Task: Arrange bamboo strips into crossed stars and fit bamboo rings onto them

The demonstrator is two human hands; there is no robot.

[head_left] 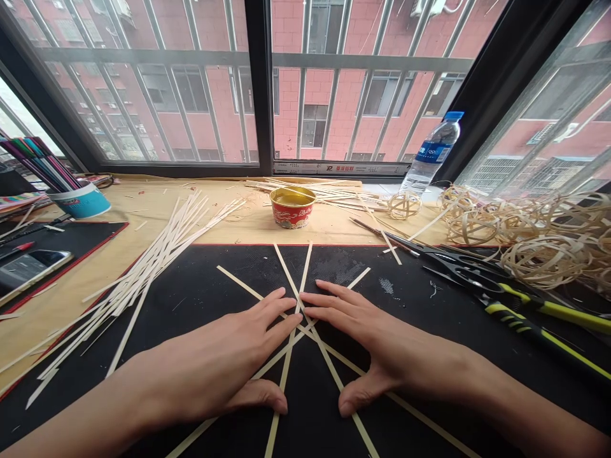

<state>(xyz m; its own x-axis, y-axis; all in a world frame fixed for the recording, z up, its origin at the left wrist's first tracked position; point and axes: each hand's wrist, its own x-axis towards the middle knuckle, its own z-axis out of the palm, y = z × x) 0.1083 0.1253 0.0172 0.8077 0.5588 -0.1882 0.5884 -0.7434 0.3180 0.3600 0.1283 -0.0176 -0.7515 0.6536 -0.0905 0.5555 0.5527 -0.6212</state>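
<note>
Several thin bamboo strips [286, 270] lie crossed in a star shape on a black mat [200, 292]. My left hand [224, 359] lies flat on the mat, fingers stretched out, its fingertips pressing on the strips near the crossing point. My right hand [377, 340] lies flat opposite it, fingers spread and touching the same crossing from the right. Neither hand holds anything.
A bundle of loose strips [153, 261] lies at the left. A red and gold bowl [293, 207], a small woven ball [403, 205] and a water bottle [432, 152] stand by the window. Yellow-handled shears [501, 296] and coiled strips [539, 238] lie at the right. A cup of pens [79, 197] and a phone [28, 270] are at the left.
</note>
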